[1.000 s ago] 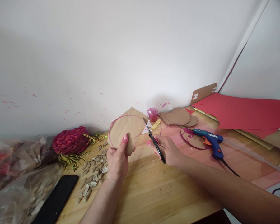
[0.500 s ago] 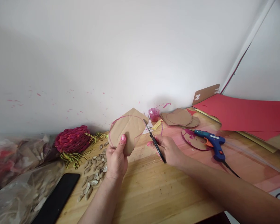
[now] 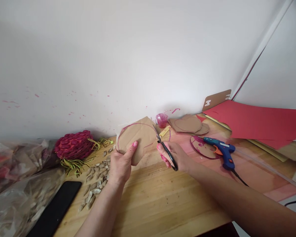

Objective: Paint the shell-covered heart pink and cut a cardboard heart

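A piece of brown cardboard (image 3: 138, 135) with a purple curved outline is in my left hand (image 3: 122, 163), thumb on its face and fingers hidden behind. My right hand (image 3: 174, 156) is closed around the handles of black-handled scissors (image 3: 165, 148). The blades point up and left and touch the cardboard's right edge, near the purple line.
Peanut shells (image 3: 97, 177), a black phone (image 3: 56, 209), plastic bags (image 3: 22, 197) and a magenta bumpy piece (image 3: 74, 144) lie left. A pink cup (image 3: 161, 120), cardboard cutouts (image 3: 187, 124), a blue glue gun (image 3: 225, 153) and red sheets (image 3: 261, 120) are right.
The cardboard has turned and shifted slightly right in my left hand. My right hand has rotated with the scissors, showing more of the handle loop. The whole view has shifted a little.
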`<state>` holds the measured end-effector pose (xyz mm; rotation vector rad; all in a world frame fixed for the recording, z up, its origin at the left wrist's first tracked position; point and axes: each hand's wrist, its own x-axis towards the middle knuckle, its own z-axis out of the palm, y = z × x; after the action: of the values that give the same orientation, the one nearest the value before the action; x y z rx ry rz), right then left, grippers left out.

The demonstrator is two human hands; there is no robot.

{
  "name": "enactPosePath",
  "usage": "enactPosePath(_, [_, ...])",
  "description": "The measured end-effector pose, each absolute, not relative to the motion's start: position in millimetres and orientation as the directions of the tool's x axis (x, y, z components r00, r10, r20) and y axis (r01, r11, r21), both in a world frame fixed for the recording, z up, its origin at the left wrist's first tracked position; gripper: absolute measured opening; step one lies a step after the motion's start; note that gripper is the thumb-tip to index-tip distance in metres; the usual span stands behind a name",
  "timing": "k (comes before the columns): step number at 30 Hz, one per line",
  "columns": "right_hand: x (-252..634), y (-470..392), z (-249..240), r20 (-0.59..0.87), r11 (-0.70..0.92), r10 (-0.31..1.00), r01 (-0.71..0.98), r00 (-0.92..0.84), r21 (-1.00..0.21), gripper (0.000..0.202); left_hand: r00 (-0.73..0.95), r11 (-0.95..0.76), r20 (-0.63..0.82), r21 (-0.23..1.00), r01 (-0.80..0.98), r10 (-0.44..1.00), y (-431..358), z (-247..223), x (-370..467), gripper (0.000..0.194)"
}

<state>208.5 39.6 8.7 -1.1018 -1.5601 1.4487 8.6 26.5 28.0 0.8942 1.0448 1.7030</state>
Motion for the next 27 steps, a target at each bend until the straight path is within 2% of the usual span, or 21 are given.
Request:
enactPosePath(8, [208.5, 38.4, 6.9, -0.005, 0.035, 0.933, 0.105, -0.36, -0.994, 0.058, -0.347, -0.18, 0.059, 0.927, -0.328, 0.936, 26.5, 29.9, 5.8, 0.064])
enactPosePath(13, [206.4, 36.5, 5.7, 0.02, 0.069, 0.941, 0.136, -0.337, -0.988, 0.06, -0.318, -0.207, 0.095, 0.918, -0.338, 0.943, 26.7, 31.1, 5.2, 0.059])
enactPosePath(18, [205.5, 35.2, 6.3, 0.04, 0.088, 0.944, 0.131, -0.328, -0.987, 0.059, -0.318, -0.194, 0.078, 0.916, -0.351, 0.945, 26.5, 32.1, 5.6, 0.06])
enactPosePath(27, [205.5, 35.2, 9.0, 0.051, 0.107, 0.944, 0.155, -0.327, -0.982, 0.059, -0.289, -0.233, 0.135, 0.911, -0.339, 0.948, 27.0, 36.3, 3.2, 0.058])
